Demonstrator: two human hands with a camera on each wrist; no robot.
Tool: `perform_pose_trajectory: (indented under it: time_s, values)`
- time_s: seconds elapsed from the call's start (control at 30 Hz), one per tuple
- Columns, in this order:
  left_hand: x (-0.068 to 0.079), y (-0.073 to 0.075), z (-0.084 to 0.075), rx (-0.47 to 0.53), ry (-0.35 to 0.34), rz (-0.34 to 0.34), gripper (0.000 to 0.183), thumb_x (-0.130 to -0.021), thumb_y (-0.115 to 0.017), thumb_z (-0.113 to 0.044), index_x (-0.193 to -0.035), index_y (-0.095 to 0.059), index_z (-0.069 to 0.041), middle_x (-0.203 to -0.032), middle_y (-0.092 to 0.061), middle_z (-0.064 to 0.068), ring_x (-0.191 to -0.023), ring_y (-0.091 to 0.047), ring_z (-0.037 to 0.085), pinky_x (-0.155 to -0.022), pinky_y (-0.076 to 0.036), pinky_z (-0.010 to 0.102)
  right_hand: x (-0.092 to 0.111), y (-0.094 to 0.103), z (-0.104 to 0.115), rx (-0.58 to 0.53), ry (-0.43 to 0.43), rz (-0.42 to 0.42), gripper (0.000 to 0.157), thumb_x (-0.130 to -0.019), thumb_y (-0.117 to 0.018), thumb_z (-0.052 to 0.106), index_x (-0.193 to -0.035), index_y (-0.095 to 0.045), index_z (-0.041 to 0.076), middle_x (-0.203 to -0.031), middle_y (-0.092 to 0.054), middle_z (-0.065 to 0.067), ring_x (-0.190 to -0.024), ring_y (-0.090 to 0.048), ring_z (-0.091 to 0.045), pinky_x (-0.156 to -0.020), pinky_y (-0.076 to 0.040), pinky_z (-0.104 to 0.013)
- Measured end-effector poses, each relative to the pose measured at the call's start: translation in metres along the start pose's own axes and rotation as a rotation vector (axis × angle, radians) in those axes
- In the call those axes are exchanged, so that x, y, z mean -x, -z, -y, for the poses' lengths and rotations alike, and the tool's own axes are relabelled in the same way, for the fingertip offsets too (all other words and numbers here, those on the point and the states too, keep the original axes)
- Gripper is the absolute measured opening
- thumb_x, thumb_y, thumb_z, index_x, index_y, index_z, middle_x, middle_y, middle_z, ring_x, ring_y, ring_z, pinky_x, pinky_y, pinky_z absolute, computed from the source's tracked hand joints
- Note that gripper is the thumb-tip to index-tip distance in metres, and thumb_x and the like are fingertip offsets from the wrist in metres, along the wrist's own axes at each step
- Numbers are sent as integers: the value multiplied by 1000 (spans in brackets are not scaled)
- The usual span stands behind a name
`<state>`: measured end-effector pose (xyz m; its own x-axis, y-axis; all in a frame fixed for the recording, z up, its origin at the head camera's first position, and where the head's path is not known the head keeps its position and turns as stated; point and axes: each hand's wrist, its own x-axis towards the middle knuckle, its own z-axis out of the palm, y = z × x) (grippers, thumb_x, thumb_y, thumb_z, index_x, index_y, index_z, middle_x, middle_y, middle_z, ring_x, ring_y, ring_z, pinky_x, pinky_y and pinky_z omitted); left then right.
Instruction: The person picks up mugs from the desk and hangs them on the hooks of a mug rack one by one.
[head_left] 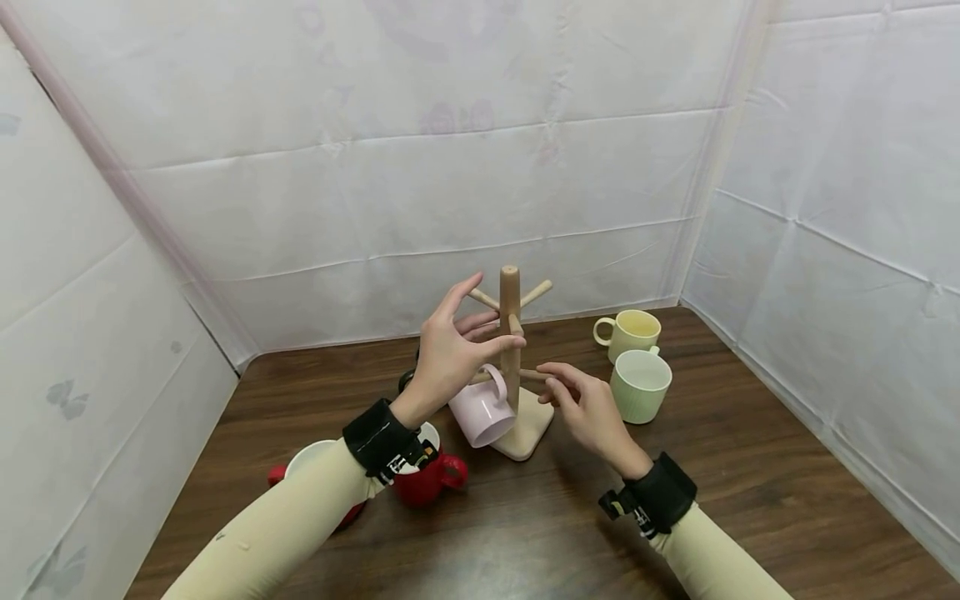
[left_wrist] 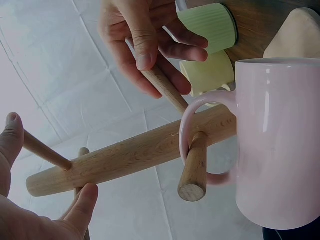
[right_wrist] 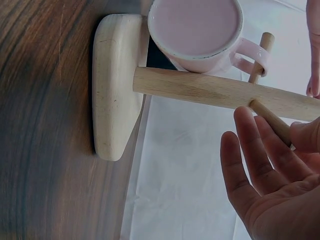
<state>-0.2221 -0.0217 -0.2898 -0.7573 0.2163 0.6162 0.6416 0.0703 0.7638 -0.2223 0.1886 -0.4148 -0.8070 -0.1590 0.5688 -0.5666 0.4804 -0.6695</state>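
A wooden mug tree (head_left: 510, 287) stands on a square base (head_left: 532, 423). From one of its lower pegs a pale pink mug (head_left: 480, 414) hangs tilted, the peg (left_wrist: 193, 177) passing through its handle. My left hand (head_left: 448, 360) is at the upper pegs with fingers and thumb spread around the post; whether a fingertip touches the wood, I cannot tell. On the other side, my right hand (head_left: 596, 414) pinches a bare lower peg (right_wrist: 272, 122) between thumb and fingers, its other fingers loosely extended.
At the right stand a yellow mug (head_left: 636, 327) and a light green mug (head_left: 641, 385). Two red mugs, one (head_left: 429, 483) nearer the tree, are partly covered by my left forearm. Something black (head_left: 406, 381) shows behind my left wrist. White sheeted walls (head_left: 450, 192) enclose the table.
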Motion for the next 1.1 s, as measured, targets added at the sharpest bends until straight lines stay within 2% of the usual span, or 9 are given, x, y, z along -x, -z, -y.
perform_pose_trajectory:
  time_s: [0.13, 0.33, 0.53, 0.67, 0.77, 0.93, 1.1]
  values:
    - [1, 0, -2, 2, -1, -7, 85, -67, -81, -8, -139, -38, -8, -133, -46, 15, -98, -60, 33, -75, -52, 47, 0, 0, 0, 1, 7, -4, 23, -95, -52, 15, -116, -61, 13, -75, -65, 3, -65, -58, -5, -46, -43, -28]
    - [3, -1, 2, 7, -5, -7, 84, -67, -81, -11, -139, -37, -7, -139, -40, 13, -98, -60, 32, -75, -52, 46, 4, 1, -1, -13, 16, 1, 23, -95, -52, 18, -116, -61, 15, -76, -66, 1, -65, -58, -5, -47, -46, -28]
    - [5, -3, 1, -10, -19, -17, 81, -69, -80, -11, -138, -39, -7, -142, -35, 12, -99, -59, 32, -77, -52, 43, 5, 0, -3, -9, 69, -8, 23, -95, -52, 16, -117, -61, 14, -76, -66, 0, -67, -59, -5, -48, -48, -27]
    - [6, -4, -1, -8, -24, -22, 79, -70, -80, -10, -138, -39, -6, -145, -30, 16, -101, -58, 32, -81, -50, 47, 5, 0, -4, -24, 104, -1, 24, -96, -50, 14, -117, -59, 12, -83, -67, -1, -70, -62, -11, -53, -51, -28]
    - [8, -3, -4, -7, -16, -27, 78, -70, -79, -10, -138, -39, -5, -146, -26, 18, -102, -58, 32, -83, -49, 47, 5, 0, -4, -51, 122, 11, 24, -96, -50, 12, -118, -59, 11, -89, -68, -3, -71, -63, -15, -56, -54, -32]
    - [10, -3, -5, -22, -2, -15, 77, -70, -79, -10, -137, -40, -4, -147, -23, 20, -103, -58, 32, -83, -49, 41, 7, 0, -5, -71, 141, 9, 25, -95, -51, 9, -119, -58, 10, -88, -68, -5, -71, -63, -16, -56, -55, -37]
    - [10, -3, -7, -33, -33, -2, 75, -70, -79, -8, -136, -42, -2, -144, -27, 20, -102, -58, 33, -82, -50, 36, 8, 1, -3, -73, 141, 9, 25, -95, -50, 9, -119, -58, 7, -87, -67, -5, -72, -63, -14, -58, -55, -34]
